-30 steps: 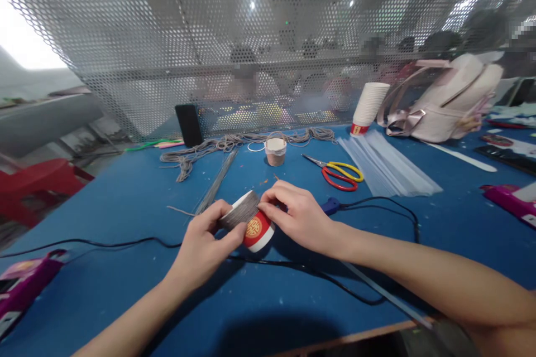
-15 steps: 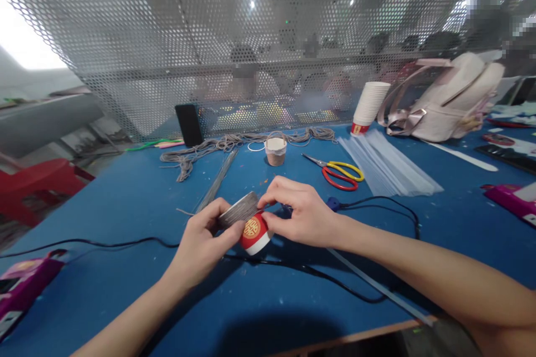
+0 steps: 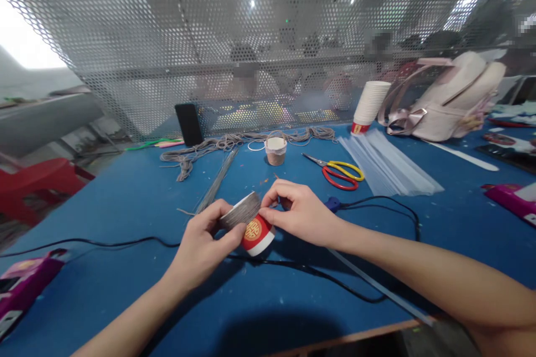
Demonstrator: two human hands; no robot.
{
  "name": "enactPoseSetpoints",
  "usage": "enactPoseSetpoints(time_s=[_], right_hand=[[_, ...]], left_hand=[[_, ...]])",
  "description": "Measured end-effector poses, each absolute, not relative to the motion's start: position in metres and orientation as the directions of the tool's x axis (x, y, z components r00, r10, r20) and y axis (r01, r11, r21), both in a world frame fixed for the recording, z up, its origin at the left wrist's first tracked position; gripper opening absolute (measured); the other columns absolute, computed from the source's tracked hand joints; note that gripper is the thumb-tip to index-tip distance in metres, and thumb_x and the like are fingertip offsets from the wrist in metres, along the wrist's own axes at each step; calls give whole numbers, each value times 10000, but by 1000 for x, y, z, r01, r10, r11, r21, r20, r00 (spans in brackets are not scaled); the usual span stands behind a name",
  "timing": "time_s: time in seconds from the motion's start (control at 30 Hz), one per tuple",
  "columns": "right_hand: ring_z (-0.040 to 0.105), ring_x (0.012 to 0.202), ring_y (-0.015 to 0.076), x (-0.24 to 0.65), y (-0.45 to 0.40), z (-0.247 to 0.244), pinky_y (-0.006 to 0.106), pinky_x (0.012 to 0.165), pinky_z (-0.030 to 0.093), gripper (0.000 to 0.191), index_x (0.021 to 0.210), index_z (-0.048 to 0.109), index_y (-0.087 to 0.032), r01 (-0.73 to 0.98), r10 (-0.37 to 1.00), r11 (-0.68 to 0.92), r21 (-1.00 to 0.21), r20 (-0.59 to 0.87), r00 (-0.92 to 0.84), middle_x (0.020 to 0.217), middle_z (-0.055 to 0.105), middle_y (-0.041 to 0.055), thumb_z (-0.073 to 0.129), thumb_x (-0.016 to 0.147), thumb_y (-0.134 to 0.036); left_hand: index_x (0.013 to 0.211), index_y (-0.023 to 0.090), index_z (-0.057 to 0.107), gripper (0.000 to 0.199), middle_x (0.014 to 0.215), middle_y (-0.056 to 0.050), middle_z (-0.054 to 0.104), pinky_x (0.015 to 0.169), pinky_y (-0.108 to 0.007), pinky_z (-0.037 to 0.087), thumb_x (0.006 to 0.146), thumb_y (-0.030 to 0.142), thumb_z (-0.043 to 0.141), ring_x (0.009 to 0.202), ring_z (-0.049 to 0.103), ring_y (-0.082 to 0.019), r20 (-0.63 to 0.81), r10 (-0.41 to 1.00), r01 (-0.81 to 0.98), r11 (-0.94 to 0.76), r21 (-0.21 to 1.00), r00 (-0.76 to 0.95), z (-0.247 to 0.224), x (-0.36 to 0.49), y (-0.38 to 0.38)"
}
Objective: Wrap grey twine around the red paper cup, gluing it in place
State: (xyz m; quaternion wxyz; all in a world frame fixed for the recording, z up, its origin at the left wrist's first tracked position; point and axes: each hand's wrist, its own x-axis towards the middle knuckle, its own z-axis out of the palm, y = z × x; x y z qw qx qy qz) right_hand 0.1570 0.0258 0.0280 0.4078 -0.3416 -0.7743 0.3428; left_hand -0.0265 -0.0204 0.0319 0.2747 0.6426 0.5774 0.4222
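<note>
Low over the middle of the blue bench (image 3: 125, 195), the paper cup (image 3: 253, 232) is up in the left hand (image 3: 205, 242), tilted, rim up and to the left. That hand is clamped on it, thumb on the near side, fingers round the rim end. Right hand (image 3: 304, 216): thumb and forefinger together at the lower edge of the wrap; can't tell if a strand is between them. Done on the visible side: grey cord (image 3: 243, 211) in close rows from near the rim down to the gold emblem. Bare: the red lower part and white base band. Small covered cup (image 3: 275, 153) stands farther back, scissors (image 3: 341, 173) to its right. Far side of the cup hidden, so coverage there unknown; inside mostly hidden too. Blue tool (image 3: 333, 204) is partly behind the right hand, type unclear. Clear stick (image 3: 377, 281) partly under the right forearm.
</note>
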Motion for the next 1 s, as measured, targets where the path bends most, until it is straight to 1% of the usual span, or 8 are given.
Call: enactPoseSetpoints(time_s=[0.07,0.17,0.27,0.5,0.7,0.9,0.97,1.0], right_hand=[[522,638,96,156,26,32,235,610,422,71,668,611,-171,223,850,413,-883,285,-444,685,586,-34,651,716,-137],[492,559,84,156,27,36,219,540,402,68,671,597,-162,158,862,242,-957,137,-489,604,569,-45,647,717,-164],[485,544,83,156,27,38,215,526,391,78,666,597,-159,133,865,163,-978,77,-495,580,570,-43,662,706,-177],[489,551,88,157,29,35,224,537,387,84,674,599,-156,120,859,144,-982,64,-507,577,576,-40,670,705,-188],[482,581,88,157,30,34,227,560,389,114,725,593,-164,126,873,156,-980,77,-481,615,536,-56,695,679,-190],[337,479,58,157,30,38,207,472,295,276,921,569,-179,142,857,190,-971,94,-506,595,435,-100,701,679,-178],[331,473,44,157,31,39,202,458,288,309,931,539,-188,104,845,182,-978,101,-526,717,527,-73,703,669,-174],[333,476,33,157,32,39,200,457,297,309,907,519,-190,73,837,175,-982,110,-536,839,575,-47,703,660,-169]], left_hand=[[558,196,471,191,535,51,428,469,-203,329,638,336,574,509,385,-97,234,972,519,-187,834,-26,32,-26,-21],[568,194,489,176,547,45,457,482,-206,348,641,330,573,518,412,-101,256,966,535,-206,819,-20,33,-26,-23],[583,193,507,161,561,38,493,503,-215,373,647,326,570,528,439,-108,285,958,553,-230,800,-13,32,-26,-24],[617,195,506,155,590,26,519,556,-234,394,698,315,560,573,477,-124,354,934,604,-315,732,58,23,-32,-23],[611,198,504,148,583,28,513,552,-238,394,700,306,552,561,468,-127,346,935,597,-322,735,78,25,-33,-22],[621,197,504,140,618,19,529,561,-234,406,704,301,545,583,480,-132,343,935,548,-333,767,88,25,-37,-21],[617,195,505,144,624,14,537,561,-236,407,700,308,540,587,484,-135,345,933,540,-342,769,101,25,-38,-20],[615,195,507,146,625,12,541,562,-238,408,700,311,535,589,486,-137,345,932,537,-348,768,111,25,-39,-20]])
